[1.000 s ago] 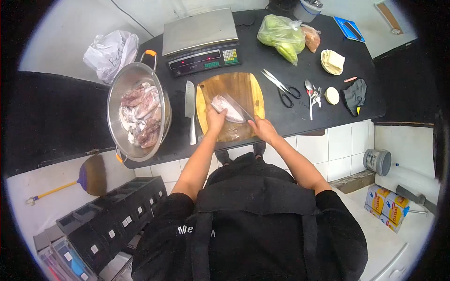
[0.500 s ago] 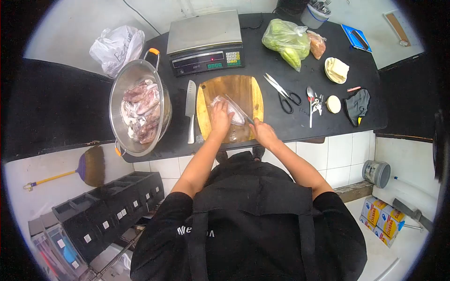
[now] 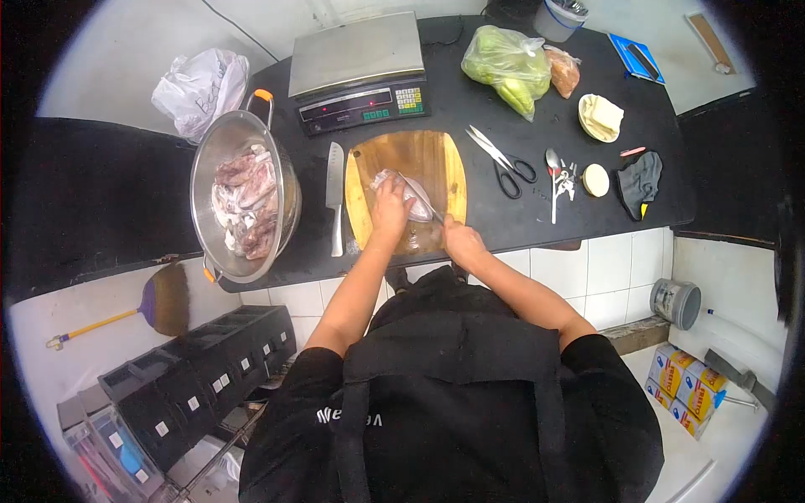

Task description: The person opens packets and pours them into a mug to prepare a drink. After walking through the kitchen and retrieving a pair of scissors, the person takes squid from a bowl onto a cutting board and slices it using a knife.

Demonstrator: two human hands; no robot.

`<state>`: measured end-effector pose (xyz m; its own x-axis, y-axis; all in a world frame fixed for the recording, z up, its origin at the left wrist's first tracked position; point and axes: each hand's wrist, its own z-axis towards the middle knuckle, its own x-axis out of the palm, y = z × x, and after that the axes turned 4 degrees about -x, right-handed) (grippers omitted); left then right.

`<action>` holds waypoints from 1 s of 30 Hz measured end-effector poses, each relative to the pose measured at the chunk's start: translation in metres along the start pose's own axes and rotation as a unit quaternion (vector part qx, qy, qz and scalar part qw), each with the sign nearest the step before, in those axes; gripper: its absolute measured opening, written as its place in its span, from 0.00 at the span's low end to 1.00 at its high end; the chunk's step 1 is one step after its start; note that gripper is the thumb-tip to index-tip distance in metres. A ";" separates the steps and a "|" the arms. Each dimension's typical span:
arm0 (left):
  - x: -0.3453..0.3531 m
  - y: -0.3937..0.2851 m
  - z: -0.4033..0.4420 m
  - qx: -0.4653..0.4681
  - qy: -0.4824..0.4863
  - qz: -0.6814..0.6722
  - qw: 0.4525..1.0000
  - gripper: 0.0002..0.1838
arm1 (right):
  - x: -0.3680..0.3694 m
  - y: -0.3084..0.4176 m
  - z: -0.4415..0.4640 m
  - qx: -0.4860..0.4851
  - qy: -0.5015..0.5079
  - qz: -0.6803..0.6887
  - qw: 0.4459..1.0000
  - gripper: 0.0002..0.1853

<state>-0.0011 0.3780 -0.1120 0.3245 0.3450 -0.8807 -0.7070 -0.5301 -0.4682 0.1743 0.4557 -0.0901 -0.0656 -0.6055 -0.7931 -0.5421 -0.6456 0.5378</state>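
A pale squid body (image 3: 418, 210) lies on the wooden cutting board (image 3: 369, 162) at the front of the table. My left hand (image 3: 391, 210) presses down on it, fingers over its left side. My right hand (image 3: 463, 244) is wrapped round the handle of a narrow knife (image 3: 430, 207), whose blade lies along the squid's right side, tip pointing away from me. I cannot tell how deep the edge sits. Left of the board rests a larger kitchen knife (image 3: 334, 189). To the right are black-handled scissors (image 3: 508, 172).
A steel colander (image 3: 291, 180) of squid stands at the left, near a digital scale (image 3: 360, 63) and a white bag (image 3: 199, 92). Toward the right are a bag of green vegetables (image 3: 506, 67), a spoon (image 3: 553, 189), a small bowl (image 3: 599, 126) and a dark cloth (image 3: 641, 180).
My right hand and the knife have come slightly toward me along the squid. My left hand stays on the squid. The whole view has shifted a little.
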 end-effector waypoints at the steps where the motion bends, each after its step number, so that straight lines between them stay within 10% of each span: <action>1: -0.001 -0.001 0.000 -0.005 0.005 -0.004 1.000 0.27 | 0.002 -0.001 0.001 0.004 0.018 -0.003 1.000 0.12; 30: 0.002 0.003 0.019 -0.025 0.066 0.049 0.996 0.32 | -0.008 0.007 0.008 0.064 0.089 -0.010 0.994 0.12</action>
<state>-0.0151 0.3919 -0.1140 0.3382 0.1861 -0.9225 -0.7081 -0.5953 -0.3797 0.1646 0.4597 -0.0826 0.0897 -0.6737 -0.7335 -0.6453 -0.6003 0.4724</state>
